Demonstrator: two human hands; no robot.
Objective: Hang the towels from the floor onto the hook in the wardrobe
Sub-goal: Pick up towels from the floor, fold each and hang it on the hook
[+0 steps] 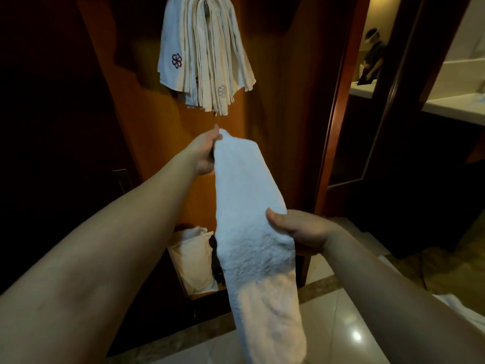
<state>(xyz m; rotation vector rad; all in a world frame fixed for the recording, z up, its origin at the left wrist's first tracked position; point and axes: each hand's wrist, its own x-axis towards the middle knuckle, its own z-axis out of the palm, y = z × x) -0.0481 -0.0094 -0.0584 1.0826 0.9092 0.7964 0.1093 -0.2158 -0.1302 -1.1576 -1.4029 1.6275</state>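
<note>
Two bare hands hold one white towel stretched lengthwise in front of the open wardrobe. At the far, upper end the left hand pinches the towel's corner between thumb and curled fingers, just below the bundle already hanging. Nearer the camera, the right hand grips the towel's right edge about midway along, thumb on top of the fluffy pile and the fingers hidden underneath. From that grip the towel's lower end hangs free, tilted down toward the pale tiled floor, and it is off the ground. Above, a thick stack of hung towels drapes folded over a point at the top edge of the view against the wooden wardrobe panel; the hook itself cannot be made out. One of them shows a dark flower emblem near its lower left corner. Low inside the wardrobe, left of the held towel, sits a cream cloth bag. At the right, a mirror reflects a person standing by a white counter.
</note>
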